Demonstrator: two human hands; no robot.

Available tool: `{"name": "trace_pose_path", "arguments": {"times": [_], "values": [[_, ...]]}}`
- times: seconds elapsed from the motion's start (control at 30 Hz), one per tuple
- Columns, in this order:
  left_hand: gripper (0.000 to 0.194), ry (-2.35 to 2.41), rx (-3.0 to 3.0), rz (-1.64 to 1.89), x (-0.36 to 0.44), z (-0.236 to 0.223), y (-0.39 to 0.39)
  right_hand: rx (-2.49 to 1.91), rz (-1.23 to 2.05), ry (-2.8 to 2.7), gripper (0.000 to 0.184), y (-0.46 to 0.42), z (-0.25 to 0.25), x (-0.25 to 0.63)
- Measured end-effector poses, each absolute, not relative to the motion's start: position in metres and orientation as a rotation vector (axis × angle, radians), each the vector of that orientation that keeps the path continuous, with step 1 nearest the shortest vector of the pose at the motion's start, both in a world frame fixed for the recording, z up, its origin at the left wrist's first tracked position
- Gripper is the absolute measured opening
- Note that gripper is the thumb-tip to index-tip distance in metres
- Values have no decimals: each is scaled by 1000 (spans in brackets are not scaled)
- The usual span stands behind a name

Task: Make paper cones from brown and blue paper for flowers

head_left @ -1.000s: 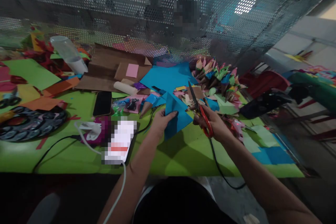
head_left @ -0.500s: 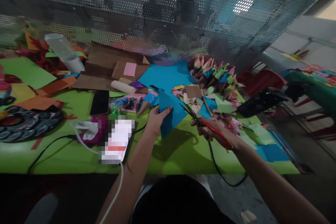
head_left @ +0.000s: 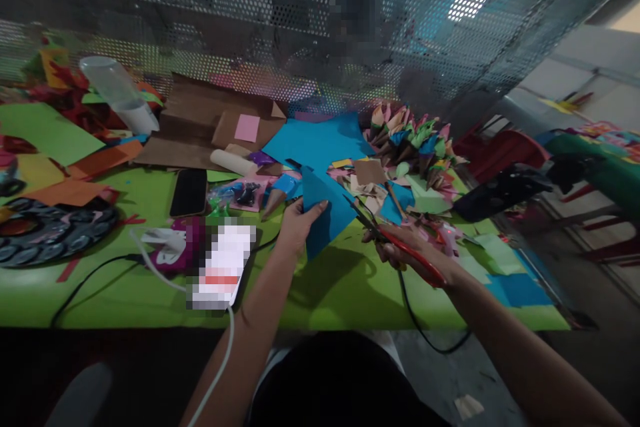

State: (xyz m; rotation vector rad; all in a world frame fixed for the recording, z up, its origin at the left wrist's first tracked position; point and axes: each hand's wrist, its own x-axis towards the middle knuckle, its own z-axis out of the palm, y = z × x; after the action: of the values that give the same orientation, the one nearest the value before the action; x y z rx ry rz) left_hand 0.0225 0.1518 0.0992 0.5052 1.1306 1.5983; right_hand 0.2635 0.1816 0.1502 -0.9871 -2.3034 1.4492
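Note:
My left hand (head_left: 299, 223) pinches a folded piece of blue paper (head_left: 325, 207) by its left edge, thumb on top, above the green table. In my right hand (head_left: 395, 250) is a pair of scissors (head_left: 407, 248) with red handles. Its dark blades point up and to the left, close to the paper's right edge; I cannot tell whether they touch it. Behind the held piece lies a larger blue sheet (head_left: 320, 140). Small paper cones (head_left: 417, 140), topped in pink, green and blue, are bunched at the back right.
A lit phone (head_left: 225, 267) with a white cable lies left of my left arm, near a dark phone (head_left: 189, 192) and a purple tissue pack (head_left: 175, 247). Brown paper (head_left: 185, 120) and a clear bottle (head_left: 117, 93) stand farther back. A perforated screen (head_left: 240, 27) rises behind the table.
The scissors' blades look closer together than before. Both hands and the blue paper stay almost in place, while the view has shifted slightly.

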Motion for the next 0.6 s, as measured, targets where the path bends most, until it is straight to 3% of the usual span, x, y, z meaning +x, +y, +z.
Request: {"name": "trace_pose_path", "arguments": {"times": [0.6], "values": [[62, 1094, 493, 1575, 22, 100, 150, -1142, 1605, -2129, 63, 181, 145, 257]]}}
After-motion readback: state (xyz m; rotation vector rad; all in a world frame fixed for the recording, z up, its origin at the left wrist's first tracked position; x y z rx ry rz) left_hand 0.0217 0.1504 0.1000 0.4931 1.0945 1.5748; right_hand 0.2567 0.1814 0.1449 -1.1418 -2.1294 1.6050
